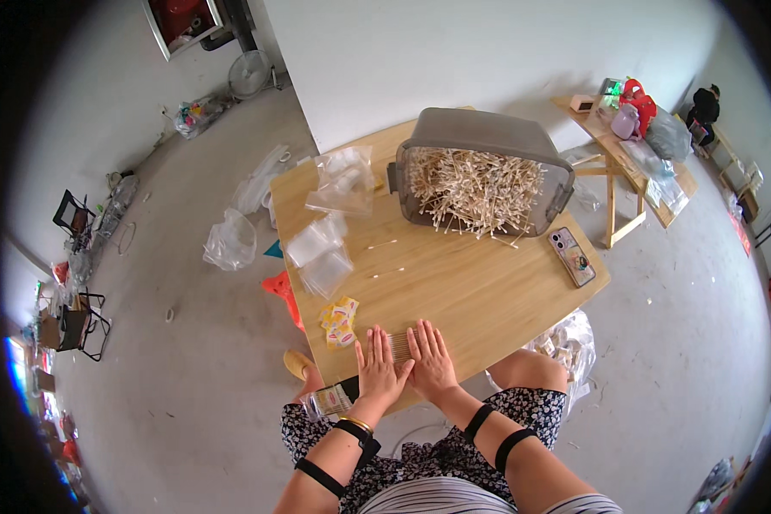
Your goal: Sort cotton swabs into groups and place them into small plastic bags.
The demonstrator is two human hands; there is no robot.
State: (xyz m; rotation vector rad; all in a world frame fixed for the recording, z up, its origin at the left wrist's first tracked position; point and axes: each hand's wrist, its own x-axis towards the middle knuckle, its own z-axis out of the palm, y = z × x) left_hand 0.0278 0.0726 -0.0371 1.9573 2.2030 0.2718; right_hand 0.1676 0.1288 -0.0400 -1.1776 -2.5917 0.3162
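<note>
On the near edge of the wooden table (pixel 480 291), a row of cotton swabs (pixel 400 346) lies between my hands. My left hand (pixel 379 370) rests flat at the row's left end, its fingers stretched forward. At the right end, my right hand (pixel 432 363) lies flat in the same way. The thumbs come close together below the swabs. To the left of my left hand are several yellow and white printed cards (pixel 340 320). A grey plastic bin (pixel 488 127) lies tipped on its side at the back, with a heap of loose cotton swabs (pixel 475 190) at its mouth.
Clear plastic bags (pixel 319 254) lie along the table's left side. A few stray swabs (pixel 387 274) lie mid-table. A phone (pixel 572 256) sits at the right edge. Beside my left forearm is a clear filled packet (pixel 327 402). A second table (pixel 612 154) holds bags at the back right.
</note>
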